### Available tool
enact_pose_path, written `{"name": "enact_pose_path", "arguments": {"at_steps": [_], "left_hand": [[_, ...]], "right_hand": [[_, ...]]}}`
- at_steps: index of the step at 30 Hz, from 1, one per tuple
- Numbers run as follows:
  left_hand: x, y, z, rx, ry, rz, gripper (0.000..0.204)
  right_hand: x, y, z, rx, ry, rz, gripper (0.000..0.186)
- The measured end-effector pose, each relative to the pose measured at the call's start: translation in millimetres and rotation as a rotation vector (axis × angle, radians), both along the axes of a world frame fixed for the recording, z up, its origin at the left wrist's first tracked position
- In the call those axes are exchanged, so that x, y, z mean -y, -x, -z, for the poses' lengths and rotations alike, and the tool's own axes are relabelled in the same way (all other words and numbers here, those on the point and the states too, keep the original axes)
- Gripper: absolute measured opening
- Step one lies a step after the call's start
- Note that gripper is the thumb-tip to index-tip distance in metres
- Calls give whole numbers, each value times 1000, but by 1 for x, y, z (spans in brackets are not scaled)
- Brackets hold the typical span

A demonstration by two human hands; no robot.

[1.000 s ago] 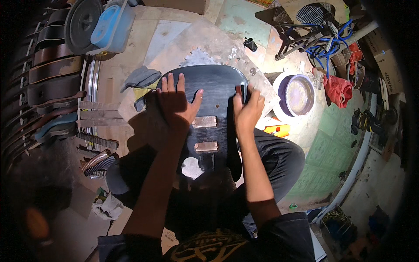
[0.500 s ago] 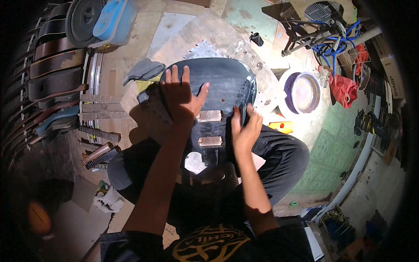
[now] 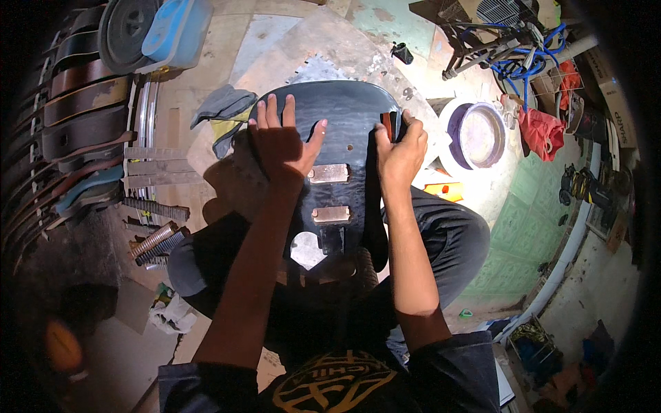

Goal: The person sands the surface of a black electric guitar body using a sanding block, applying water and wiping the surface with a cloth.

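Note:
A dark grey electric guitar body [image 3: 331, 129] lies between my legs, with two rectangular pickup cavities and a small hole in its top. My left hand [image 3: 286, 141] rests flat on its upper left part, fingers spread. At the right edge, my right hand [image 3: 401, 153] is closed around a small dark, reddish-brown block [image 3: 390, 126], which stands against the body's rim. Whether it is wrapped in sandpaper I cannot tell. Grey cloth or gloves [image 3: 222, 110] lie just left of the body.
A round basin [image 3: 476, 135] stands to the right, near an orange piece [image 3: 445, 191]. Several guitar bodies [image 3: 89, 82] hang in a row at the left. A blue plastic container [image 3: 180, 34] sits at the upper left; blue cable [image 3: 533, 63] tangles at the upper right.
My right hand has moved up and outward along the guitar body's right edge, with the small block now showing clearly. My left hand stays on the body, which has shifted slightly upward.

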State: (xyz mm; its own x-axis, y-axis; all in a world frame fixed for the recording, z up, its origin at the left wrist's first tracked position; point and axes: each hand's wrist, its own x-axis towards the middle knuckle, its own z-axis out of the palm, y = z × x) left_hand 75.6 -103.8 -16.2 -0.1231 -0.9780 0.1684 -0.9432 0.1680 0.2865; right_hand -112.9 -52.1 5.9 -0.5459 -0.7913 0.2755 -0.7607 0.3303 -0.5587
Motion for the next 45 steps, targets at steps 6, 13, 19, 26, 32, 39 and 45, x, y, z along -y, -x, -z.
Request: {"name": "enact_pose_path", "arguments": {"at_steps": [6, 13, 19, 26, 32, 39, 45], "left_hand": [[3, 0, -6, -28, -10, 2, 77], [-3, 1, 0, -22, -4, 7, 80], [-1, 1, -4, -28, 21, 6, 77], [-2, -3, -6, -31, -17, 6, 75], [1, 0, -9, 13, -33, 0, 78], [-2, -2, -5, 21, -2, -15, 79], [3, 0, -11, 34, -90, -16, 82]], "right_hand": [[-48, -21, 7, -36, -34, 2, 40], [13, 1, -12, -93, -110, 60, 37], [-60, -19, 6, -33, -26, 0, 33], [-62, -20, 9, -18, 21, -56, 35], [8, -3, -10, -70, -106, 63, 36], [-29, -14, 4, 7, -42, 4, 39], [-77, -30, 9, 9, 14, -72, 39]]}}
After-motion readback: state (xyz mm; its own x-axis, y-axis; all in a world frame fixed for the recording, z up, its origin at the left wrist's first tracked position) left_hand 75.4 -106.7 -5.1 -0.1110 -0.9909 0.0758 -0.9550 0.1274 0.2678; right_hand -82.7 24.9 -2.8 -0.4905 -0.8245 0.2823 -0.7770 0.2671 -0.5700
